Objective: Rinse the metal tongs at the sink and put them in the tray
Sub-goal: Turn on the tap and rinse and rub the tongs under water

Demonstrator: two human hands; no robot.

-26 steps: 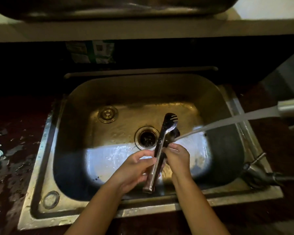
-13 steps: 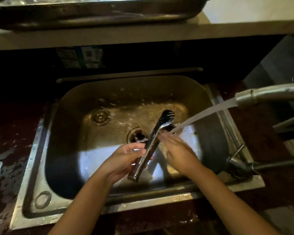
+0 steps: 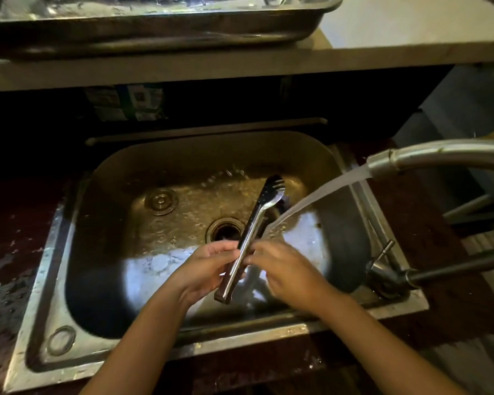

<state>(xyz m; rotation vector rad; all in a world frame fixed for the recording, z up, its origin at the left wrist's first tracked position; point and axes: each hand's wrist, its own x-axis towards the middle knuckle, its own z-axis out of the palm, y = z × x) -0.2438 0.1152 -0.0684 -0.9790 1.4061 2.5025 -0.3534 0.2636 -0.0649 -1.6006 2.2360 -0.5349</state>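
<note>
I hold the metal tongs (image 3: 257, 220) over the steel sink (image 3: 54, 252), handle end toward me, slotted toothed head pointing away. My left hand (image 3: 204, 269) grips the handle from the left. My right hand (image 3: 285, 269) pinches the shaft from the right with its fingertips. Water from the tap spout (image 3: 428, 156) streams down-left and hits the tongs' middle just beyond my fingers. The metal tray (image 3: 166, 27) stands on a raised ledge behind the sink, at the top of the view.
The drain (image 3: 226, 228) lies under the tongs, with a round plug (image 3: 161, 201) to its left. The tap base and lever (image 3: 382, 269) sit on the sink's right rim. A wet dark counter (image 3: 6, 280) flanks the sink on the left.
The view has lifted, so the tray and tap spout show more. The tongs stay in both hands under the stream; my right hand slid back along the shaft toward the handle.
</note>
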